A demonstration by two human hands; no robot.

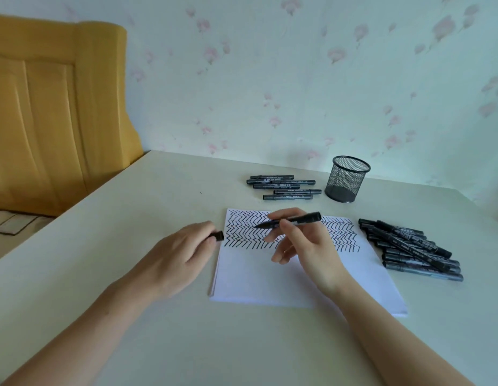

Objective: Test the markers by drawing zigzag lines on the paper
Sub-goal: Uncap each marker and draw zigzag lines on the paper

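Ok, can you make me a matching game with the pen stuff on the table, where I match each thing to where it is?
Things:
1. marker cap
2. open marker
3. mesh pen cup
4. big pile of markers

Places:
A. right of the paper
B. in the left hand
C. at the back near the wall, standing
D. in the right hand, above the zigzags

Pairs: 1-B, 2-D, 3-C, 4-A

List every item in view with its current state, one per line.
Marker: uncapped, held in the right hand above the paper.
Cap: off, pinched in the left hand.
Paper: upper part covered in zigzags, lower part blank.
Mesh cup: upright, empty.
Far markers: capped, lying flat.
Right-side markers: capped, piled.
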